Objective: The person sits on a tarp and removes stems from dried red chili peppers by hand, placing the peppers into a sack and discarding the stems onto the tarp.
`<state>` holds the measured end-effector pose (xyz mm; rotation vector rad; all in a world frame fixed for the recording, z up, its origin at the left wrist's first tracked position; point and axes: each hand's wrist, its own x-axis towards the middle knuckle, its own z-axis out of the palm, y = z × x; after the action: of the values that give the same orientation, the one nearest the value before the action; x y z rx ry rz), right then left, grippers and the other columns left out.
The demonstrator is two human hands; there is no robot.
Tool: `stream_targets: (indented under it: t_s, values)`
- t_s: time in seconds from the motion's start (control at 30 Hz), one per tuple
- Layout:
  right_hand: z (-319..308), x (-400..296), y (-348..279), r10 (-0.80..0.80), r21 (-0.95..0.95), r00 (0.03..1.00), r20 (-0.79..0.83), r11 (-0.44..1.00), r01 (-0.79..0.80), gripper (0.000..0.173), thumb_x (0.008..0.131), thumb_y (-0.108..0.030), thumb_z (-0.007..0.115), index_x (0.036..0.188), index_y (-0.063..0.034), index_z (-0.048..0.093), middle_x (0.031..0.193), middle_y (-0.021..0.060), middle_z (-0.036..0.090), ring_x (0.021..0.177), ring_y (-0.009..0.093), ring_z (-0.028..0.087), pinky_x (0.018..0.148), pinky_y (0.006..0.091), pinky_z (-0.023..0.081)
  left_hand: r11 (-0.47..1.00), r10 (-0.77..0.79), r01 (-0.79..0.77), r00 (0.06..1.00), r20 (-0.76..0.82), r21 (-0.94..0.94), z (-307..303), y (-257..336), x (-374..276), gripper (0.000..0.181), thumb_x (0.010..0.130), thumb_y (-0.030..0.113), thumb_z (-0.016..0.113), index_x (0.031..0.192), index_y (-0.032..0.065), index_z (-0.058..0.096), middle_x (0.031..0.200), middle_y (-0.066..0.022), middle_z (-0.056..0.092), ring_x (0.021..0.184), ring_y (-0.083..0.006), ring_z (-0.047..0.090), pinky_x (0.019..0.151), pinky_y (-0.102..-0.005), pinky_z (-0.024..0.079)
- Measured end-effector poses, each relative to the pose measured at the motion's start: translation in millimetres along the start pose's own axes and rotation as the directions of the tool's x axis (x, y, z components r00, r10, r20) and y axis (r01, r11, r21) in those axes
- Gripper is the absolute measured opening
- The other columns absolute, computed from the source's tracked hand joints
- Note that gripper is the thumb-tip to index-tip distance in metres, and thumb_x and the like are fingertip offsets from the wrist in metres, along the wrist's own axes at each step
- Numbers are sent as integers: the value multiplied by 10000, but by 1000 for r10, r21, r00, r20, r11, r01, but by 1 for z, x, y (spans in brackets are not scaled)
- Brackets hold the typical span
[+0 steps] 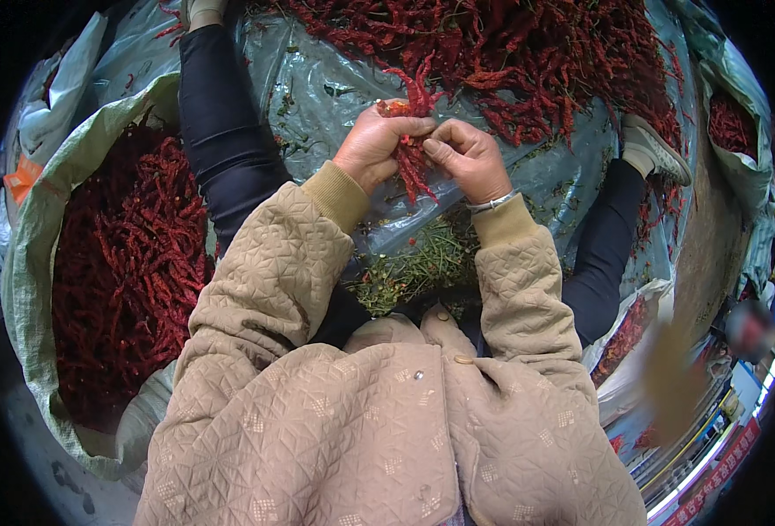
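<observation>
My left hand (377, 141) grips a small bunch of dried red chili peppers (416, 98), whose tips stick out above and below the fist. Close against it, my right hand (469, 158) has its thumb and fingers drawn together at the bunch's right side. Whether a stem is pinched between those fingertips is too small to tell. Beyond both hands spreads a large heap of dried red chilies (525, 46) on clear plastic sheeting (334, 59). Below the hands, between my legs, lies a pile of green stems and bits (420, 263).
At my left stands an open white woven sack (29, 289) full of dried chilies (144, 263). Another sack of chilies (733, 128) is at the far right. A smaller white bag (624, 342) with chilies sits by my right thigh. My legs stretch out either side of the sheeting.
</observation>
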<state>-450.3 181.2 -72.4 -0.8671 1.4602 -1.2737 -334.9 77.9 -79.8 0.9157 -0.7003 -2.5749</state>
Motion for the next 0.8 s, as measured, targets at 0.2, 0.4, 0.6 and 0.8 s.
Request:
stream_targets:
  t_s: [0.2,0.4,0.6,0.8]
  values:
    - [8,-9,-20,-131,-406,991,-16,907,113,142,807,-103,611,714,-20,542,640,-17,544,581,61,467,534,227,392,987,158,-153,977,-146,47,10,-9,1,138,722,-51,602,844,6,572,771,-68,597,665,-159,588,591,-284,493]
    - [9,-48,-10,282,99,869,405,932,-349,122,840,-119,555,828,0,579,730,42,595,545,58,462,502,196,371,895,447,-442,887,-119,62,-10,56,-8,150,739,-16,623,877,27,583,750,-36,596,664,-127,572,631,-248,468]
    - [-65,1,25,-16,-736,960,-280,645,-204,230,745,-249,659,778,-24,624,755,136,618,687,269,587,618,395,458,219,833,-284,553,-28,934,-27,116,-114,301,731,75,691,1001,11,575,898,-41,603,795,-105,563,710,-234,463]
    - [-78,55,36,-130,-960,962,-240,178,-215,237,696,-276,676,800,-74,608,861,143,568,796,351,568,665,446,464,-196,943,776,318,-103,600,-160,172,-300,856,671,448,707,1267,-39,331,1244,-268,418,1146,-391,414,950,-423,341]
